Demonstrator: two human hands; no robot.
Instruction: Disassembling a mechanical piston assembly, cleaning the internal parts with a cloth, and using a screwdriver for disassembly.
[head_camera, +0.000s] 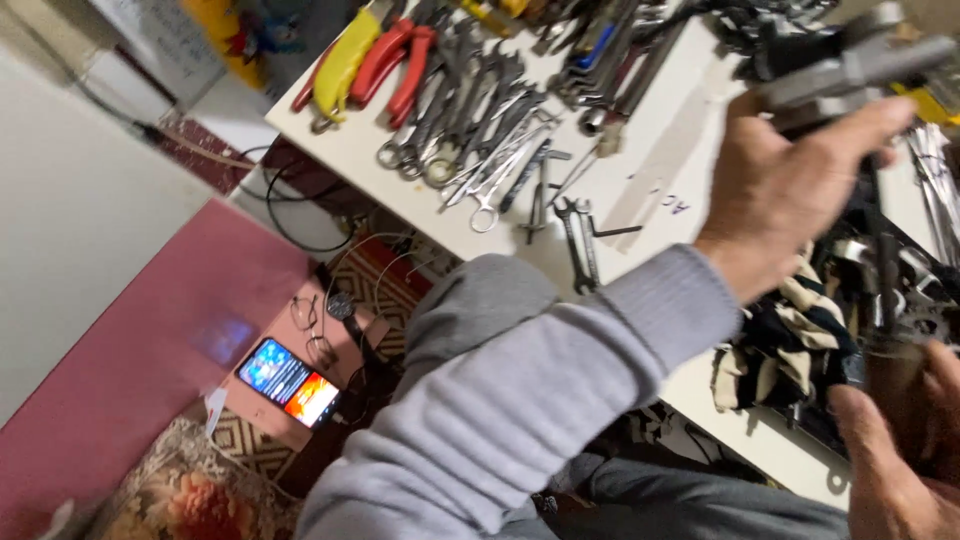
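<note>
My left hand (790, 185) is raised over the white table (380, 160) and grips a grey metal tool part (850, 70), blurred by motion. A grey sleeve covers that arm. At the lower right my right hand (900, 450) closes around a dark brownish cylindrical object (895, 375); what it is stays unclear. Between the hands lies a striped dark and cream rag (790, 335) at the table edge.
Several wrenches and spanners (480, 120) lie spread on the table, with red-handled pliers (400, 60) and a yellow-handled tool (345, 55) at the far end. Below, a lit phone (288, 382) rests on a pink surface beside cables and a patterned rug (190, 490).
</note>
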